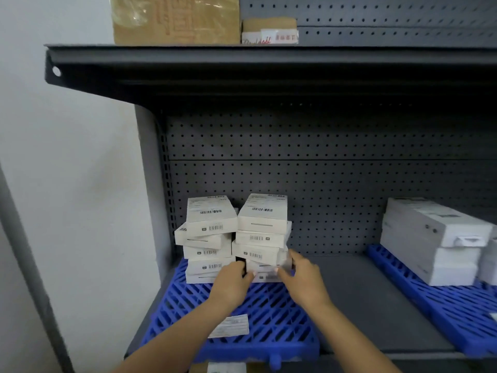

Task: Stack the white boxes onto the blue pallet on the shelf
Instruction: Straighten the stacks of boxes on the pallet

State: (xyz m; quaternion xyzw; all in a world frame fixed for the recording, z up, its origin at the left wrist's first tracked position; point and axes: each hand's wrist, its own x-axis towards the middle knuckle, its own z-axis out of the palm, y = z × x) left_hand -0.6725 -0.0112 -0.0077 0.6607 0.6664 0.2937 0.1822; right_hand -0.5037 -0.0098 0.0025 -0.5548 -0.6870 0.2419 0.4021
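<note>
Gripping opposite ends of a low white box: left hand, right hand.

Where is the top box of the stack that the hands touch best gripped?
The top box lies flat, short end outward, left side close against the neighbouring stack; so probably grip its front end, coming from the front-right.

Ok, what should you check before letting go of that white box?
1. Grip: left hand and right hand hold the flat white cardboard box: ok.
2. Box sits over the blue plastic grid pallet: ok.
3. Neat left pile of white boxes: not ok, one juts out.
4. Box fully seated in the right pile: cannot tell.
5. Loose white paper slip lies clear of the piles: ok.
</note>
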